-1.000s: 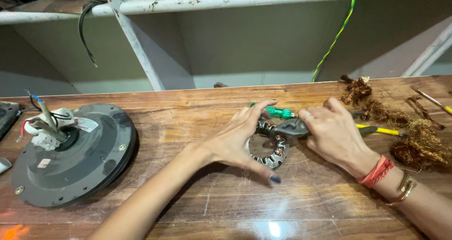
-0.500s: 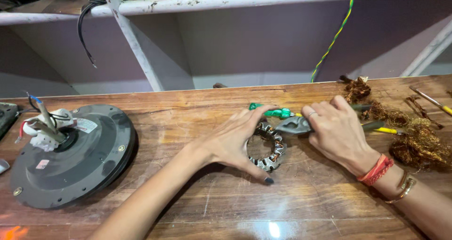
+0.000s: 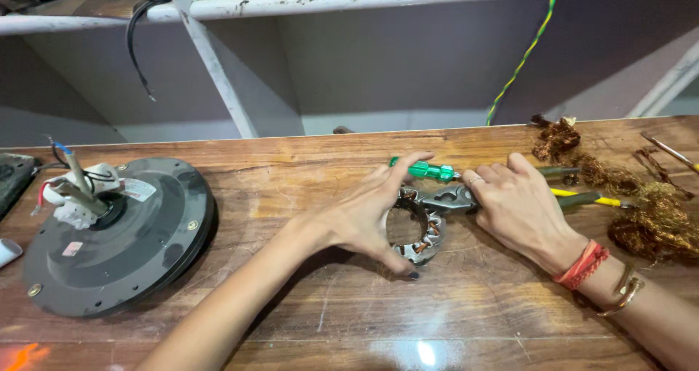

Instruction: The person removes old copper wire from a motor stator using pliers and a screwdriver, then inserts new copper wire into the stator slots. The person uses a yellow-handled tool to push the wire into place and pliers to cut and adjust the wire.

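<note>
A metal stator ring with copper winding stubs lies on the wooden table. My left hand cups it from the left, thumb and fingers spread around its rim. My right hand grips pliers whose grey jaws bite the ring's top right edge; their green and yellow handles stick out to the right. A green-handled screwdriver lies just behind the ring, touching my left fingertips.
A dark round fan motor housing with a shaft and wires sits at the left. Tangled copper wire scrap is piled at the right. A white shelf frame stands behind the table, with a green-yellow wire hanging.
The view shifted slightly; my hands stay on the ring and pliers. My right hand edged a little left, pressing the pliers on the ring.
</note>
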